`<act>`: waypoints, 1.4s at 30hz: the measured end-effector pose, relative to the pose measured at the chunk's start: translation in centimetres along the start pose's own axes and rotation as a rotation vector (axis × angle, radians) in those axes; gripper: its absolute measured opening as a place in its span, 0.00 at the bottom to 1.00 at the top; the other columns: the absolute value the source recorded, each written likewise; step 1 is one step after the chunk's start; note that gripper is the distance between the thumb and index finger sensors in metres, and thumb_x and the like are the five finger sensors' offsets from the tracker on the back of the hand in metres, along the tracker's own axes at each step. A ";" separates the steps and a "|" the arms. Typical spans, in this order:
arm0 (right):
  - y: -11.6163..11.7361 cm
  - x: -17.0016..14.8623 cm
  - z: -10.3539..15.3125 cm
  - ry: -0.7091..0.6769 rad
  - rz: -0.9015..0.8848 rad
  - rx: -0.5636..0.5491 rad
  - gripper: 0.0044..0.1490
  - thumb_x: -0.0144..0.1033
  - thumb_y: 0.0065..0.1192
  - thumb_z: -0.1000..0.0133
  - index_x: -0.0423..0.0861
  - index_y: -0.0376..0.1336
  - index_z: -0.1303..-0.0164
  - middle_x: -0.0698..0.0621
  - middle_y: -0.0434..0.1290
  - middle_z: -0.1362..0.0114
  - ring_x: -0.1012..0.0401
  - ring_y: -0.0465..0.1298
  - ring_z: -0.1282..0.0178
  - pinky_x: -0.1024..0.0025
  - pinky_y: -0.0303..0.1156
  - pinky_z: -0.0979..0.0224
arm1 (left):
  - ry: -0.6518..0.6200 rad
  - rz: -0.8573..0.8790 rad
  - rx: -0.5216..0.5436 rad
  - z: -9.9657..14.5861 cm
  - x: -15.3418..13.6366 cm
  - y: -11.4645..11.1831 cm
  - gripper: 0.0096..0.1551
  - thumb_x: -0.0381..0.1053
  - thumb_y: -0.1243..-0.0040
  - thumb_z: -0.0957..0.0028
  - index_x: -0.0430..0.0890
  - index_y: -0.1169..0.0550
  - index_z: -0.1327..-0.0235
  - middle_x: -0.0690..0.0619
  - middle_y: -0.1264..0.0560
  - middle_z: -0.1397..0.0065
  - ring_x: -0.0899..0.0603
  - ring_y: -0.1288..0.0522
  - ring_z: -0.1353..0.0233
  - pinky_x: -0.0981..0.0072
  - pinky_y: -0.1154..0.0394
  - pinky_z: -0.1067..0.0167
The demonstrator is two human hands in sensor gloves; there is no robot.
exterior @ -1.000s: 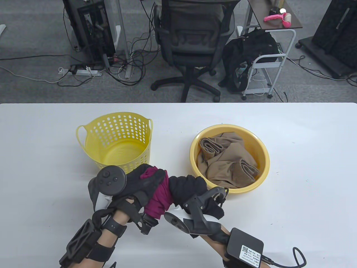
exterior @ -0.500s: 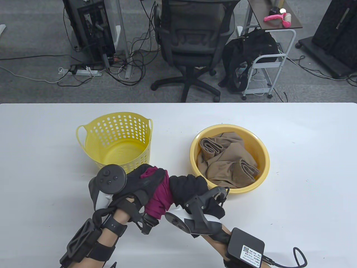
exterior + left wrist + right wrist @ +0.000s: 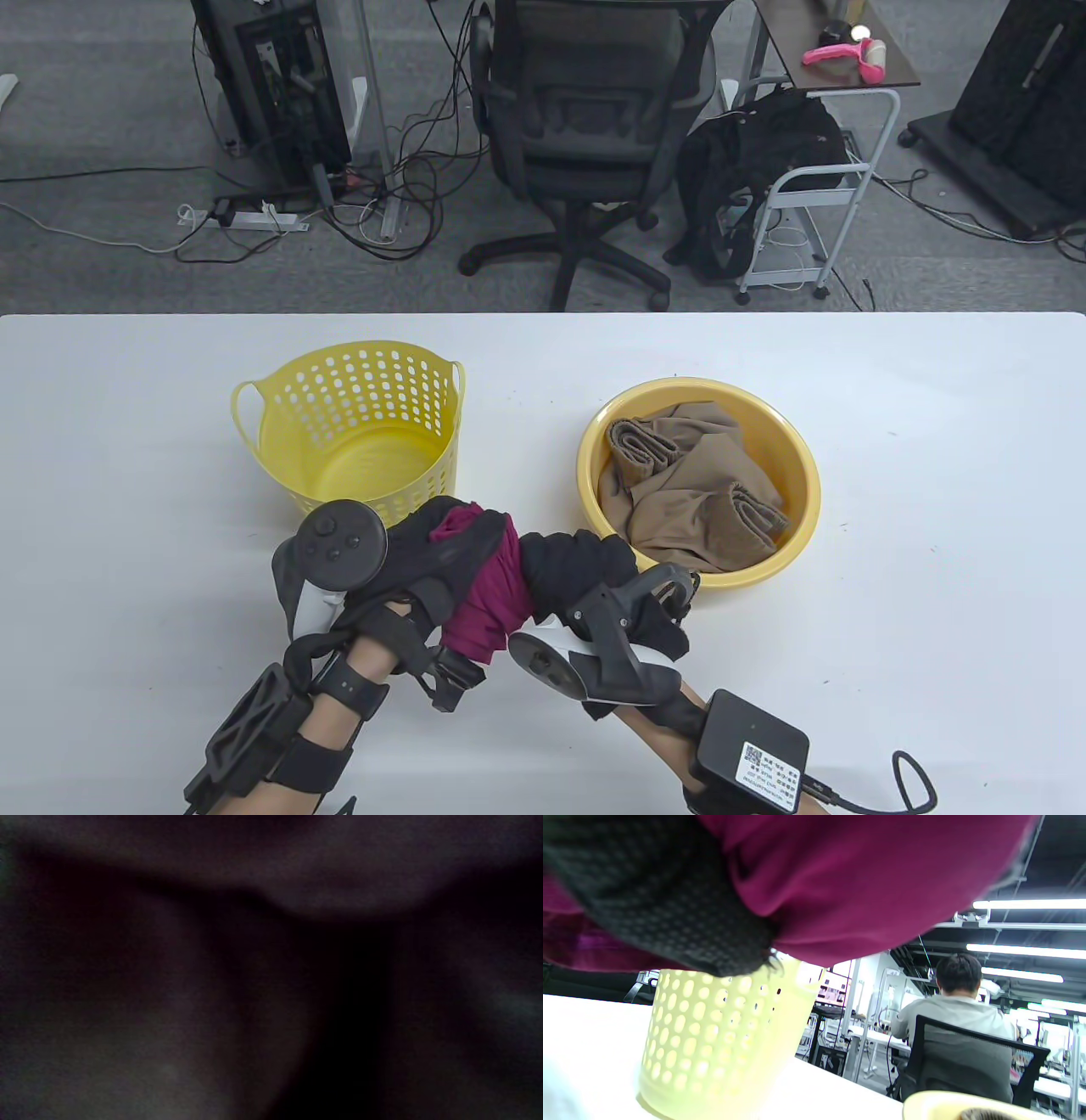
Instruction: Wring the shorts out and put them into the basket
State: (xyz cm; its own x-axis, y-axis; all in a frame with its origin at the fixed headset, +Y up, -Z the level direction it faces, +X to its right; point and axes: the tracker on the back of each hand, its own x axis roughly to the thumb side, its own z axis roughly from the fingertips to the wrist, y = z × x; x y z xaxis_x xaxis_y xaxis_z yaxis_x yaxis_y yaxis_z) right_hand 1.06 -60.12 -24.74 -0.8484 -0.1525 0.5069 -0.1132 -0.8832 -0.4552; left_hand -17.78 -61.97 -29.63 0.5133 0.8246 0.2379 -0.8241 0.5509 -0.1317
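Two yellow vessels: basket (image 3: 356,424), cloth-filled basin (image 3: 797,526).

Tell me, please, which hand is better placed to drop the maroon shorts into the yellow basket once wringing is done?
Left, probably. Both hands grip the shorts, but the left hand sits just in front of the basket, while the right hand is nearer the yellow basin.

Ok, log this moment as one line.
stage: wringing | left hand: grips maroon shorts | right hand: grips maroon shorts | basket: empty | basin: brown cloth
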 end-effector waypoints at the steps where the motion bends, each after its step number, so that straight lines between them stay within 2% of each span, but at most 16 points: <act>1: 0.1 -0.1 0.0 0.014 -0.036 0.008 0.40 0.44 0.88 0.58 0.41 0.66 0.42 0.52 0.79 0.53 0.62 0.81 0.65 0.68 0.81 0.57 | -0.007 -0.001 0.004 0.0 0.0 0.0 0.29 0.66 0.37 0.36 0.40 0.23 0.45 0.38 0.13 0.53 0.41 0.06 0.63 0.51 0.12 0.65; 15: 1.2 -3.1 -0.6 0.135 -0.500 0.214 0.42 0.42 0.89 0.58 0.39 0.66 0.41 0.50 0.79 0.51 0.59 0.81 0.64 0.65 0.80 0.57 | -0.174 0.009 0.033 0.8 1.1 0.4 0.30 0.67 0.38 0.37 0.44 0.27 0.39 0.39 0.18 0.42 0.36 0.10 0.49 0.42 0.17 0.50; 22: 2.7 -4.6 -0.6 0.192 -0.834 0.345 0.42 0.42 0.89 0.58 0.38 0.66 0.41 0.50 0.79 0.52 0.58 0.81 0.64 0.65 0.80 0.57 | -0.266 0.080 0.021 1.4 1.4 0.7 0.30 0.66 0.38 0.37 0.46 0.29 0.36 0.40 0.21 0.36 0.35 0.13 0.42 0.40 0.20 0.42; 28: 4.0 -5.0 -0.7 0.203 -1.032 0.431 0.42 0.42 0.89 0.58 0.38 0.66 0.41 0.50 0.79 0.52 0.58 0.81 0.64 0.65 0.80 0.57 | -0.337 0.130 -0.005 1.6 1.5 1.1 0.29 0.65 0.37 0.38 0.48 0.31 0.34 0.40 0.23 0.32 0.35 0.15 0.37 0.39 0.21 0.37; 36: 6.3 -5.0 -0.6 0.229 -1.424 0.599 0.43 0.42 0.89 0.57 0.37 0.66 0.40 0.49 0.79 0.51 0.58 0.81 0.64 0.65 0.80 0.57 | -0.420 0.249 -0.057 1.5 1.6 1.5 0.29 0.62 0.36 0.39 0.50 0.32 0.33 0.41 0.25 0.28 0.34 0.18 0.33 0.38 0.24 0.33; 42: 7.1 -4.6 -0.5 0.220 -1.528 0.626 0.43 0.43 0.89 0.58 0.37 0.66 0.40 0.49 0.79 0.51 0.58 0.81 0.64 0.65 0.80 0.57 | -0.459 0.264 -0.087 1.4 1.9 1.7 0.29 0.61 0.35 0.39 0.50 0.32 0.33 0.41 0.26 0.27 0.33 0.19 0.31 0.38 0.26 0.32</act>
State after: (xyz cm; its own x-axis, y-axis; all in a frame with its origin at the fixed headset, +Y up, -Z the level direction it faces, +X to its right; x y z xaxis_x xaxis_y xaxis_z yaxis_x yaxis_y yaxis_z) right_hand 3.91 -65.44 -30.70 -0.2166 0.9750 0.0489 -0.6871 -0.1878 0.7019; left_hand -18.55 -59.66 -28.07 0.1175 0.8064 0.5796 -0.8780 0.3570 -0.3188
